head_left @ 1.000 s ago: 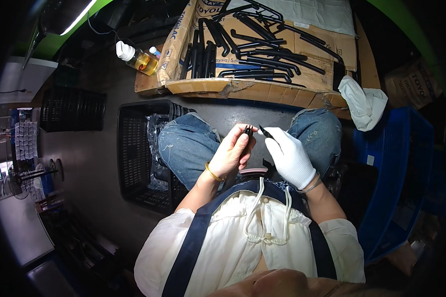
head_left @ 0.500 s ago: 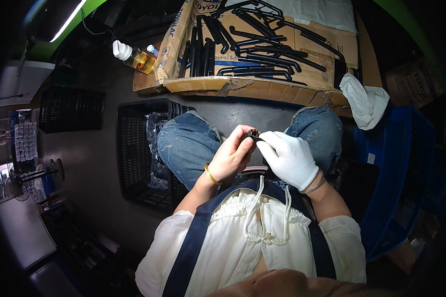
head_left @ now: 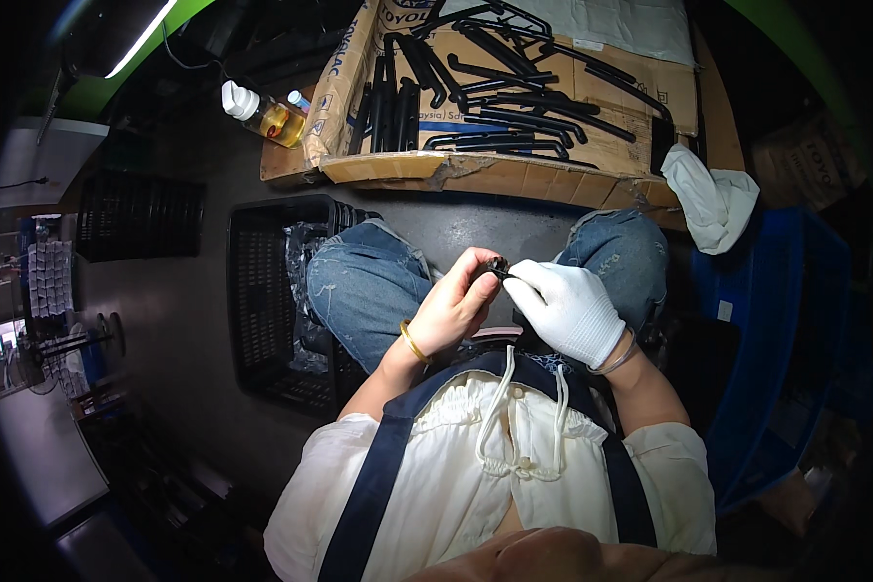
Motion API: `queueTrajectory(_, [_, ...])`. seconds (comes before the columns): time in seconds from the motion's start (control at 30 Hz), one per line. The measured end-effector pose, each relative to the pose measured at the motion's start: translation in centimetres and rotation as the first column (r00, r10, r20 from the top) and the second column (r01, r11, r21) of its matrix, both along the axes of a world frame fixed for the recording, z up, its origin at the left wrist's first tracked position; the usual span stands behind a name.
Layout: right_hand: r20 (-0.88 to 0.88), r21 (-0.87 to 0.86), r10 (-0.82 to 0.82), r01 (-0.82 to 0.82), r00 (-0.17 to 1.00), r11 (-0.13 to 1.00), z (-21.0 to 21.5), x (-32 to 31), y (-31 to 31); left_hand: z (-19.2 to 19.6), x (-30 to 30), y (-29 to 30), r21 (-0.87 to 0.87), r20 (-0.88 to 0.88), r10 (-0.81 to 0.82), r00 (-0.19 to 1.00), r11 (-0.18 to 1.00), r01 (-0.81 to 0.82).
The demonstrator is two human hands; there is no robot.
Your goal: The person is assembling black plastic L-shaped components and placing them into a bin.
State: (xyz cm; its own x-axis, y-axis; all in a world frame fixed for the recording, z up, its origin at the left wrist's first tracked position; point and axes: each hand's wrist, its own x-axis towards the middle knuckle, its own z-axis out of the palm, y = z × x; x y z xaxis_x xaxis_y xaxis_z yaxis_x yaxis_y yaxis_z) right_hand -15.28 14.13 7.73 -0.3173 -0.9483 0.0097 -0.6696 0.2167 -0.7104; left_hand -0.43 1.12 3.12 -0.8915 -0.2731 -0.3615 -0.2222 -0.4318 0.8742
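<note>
- The left hand (head_left: pixel 456 303), bare, grips a black part (head_left: pixel 496 263) upright, with its end showing above the curled fingers and thumb.
- The right hand (head_left: pixel 569 312), in a white knitted glove, pinches a thin dark piece (head_left: pixel 502 274) against that part; most of this piece is hidden by the fingertips.
- The black part is therefore between the two hands, in front of the apron, its lower length covered by the left palm.
- A gold bangle (head_left: pixel 414 342) circles the left wrist, a silvery one (head_left: pixel 618 352) the right.
- Knees in blue jeans (head_left: pixel 367 281) spread to either side of the hands.
- Just left of the knees, a black basket (head_left: pixel 247 301) holds crumpled dark plastic (head_left: pixel 307 359).
- Beyond the knees, an open cardboard box (head_left: pixel 388 169) sits on a wooden table (head_left: pixel 283 169), with many black bent-ended bars (head_left: pixel 410 116) lying loosely in it.
- A pump bottle (head_left: pixel 281 124) of yellow liquid stands beside the box's left wall.
- White cloth (head_left: pixel 713 204) drapes at its right corner, near a blue bin (head_left: pixel 795 291).
</note>
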Motion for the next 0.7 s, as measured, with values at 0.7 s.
queueTrajectory(0.7, [0.251, -0.198, -0.244, 0.296, 0.937, 0.934, -2.3, -1.3, -0.7, -0.3, 0.5, -1.6, -0.111, -0.008, 0.011, 1.000, 0.994, -0.012])
